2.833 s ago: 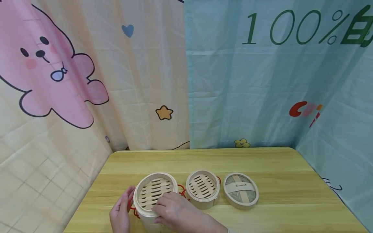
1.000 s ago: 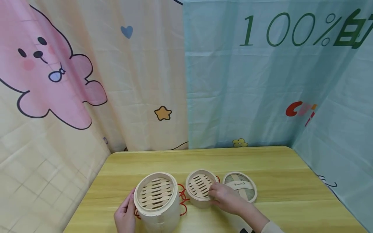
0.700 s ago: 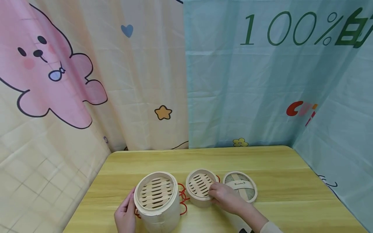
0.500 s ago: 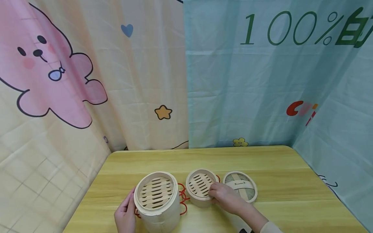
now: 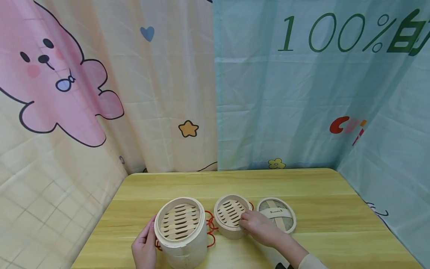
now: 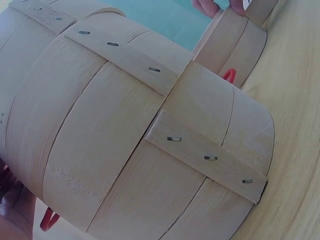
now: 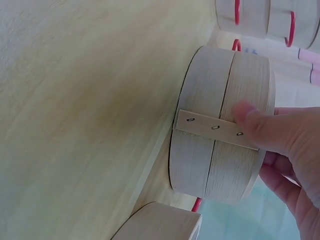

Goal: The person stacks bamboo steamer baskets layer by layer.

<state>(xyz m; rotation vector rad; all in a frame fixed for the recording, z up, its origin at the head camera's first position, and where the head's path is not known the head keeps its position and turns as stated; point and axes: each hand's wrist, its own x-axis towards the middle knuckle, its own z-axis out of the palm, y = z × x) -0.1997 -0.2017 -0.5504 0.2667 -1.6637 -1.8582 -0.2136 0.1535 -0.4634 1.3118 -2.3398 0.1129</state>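
A tall stack of bamboo steamer baskets (image 5: 186,251) stands at the front left of the table, its slatted top tier uppermost and red cord loops on its sides. My left hand (image 5: 144,244) rests against the stack's left side, fingers extended along it; the left wrist view catches only part of this hand (image 6: 17,212). To the right of the stack sits a small single bamboo steamer basket (image 5: 231,234). The right hand (image 5: 260,227) pinches its near right rim, thumb (image 7: 255,125) on the outer wall and fingers reaching over the edge.
A round steamer lid (image 5: 283,224) with a woven top and strap handle lies right of the small basket, partly behind the right hand. Red cords (image 5: 211,228) fill the narrow gap between stack and basket. Printed curtains (image 5: 268,112) hang behind the wooden table (image 5: 336,216).
From the stack's slatted top, my right hand has moved right and taken hold of the small basket's rim. The left hand stays at the stack. Over the last second nothing visibly moves.
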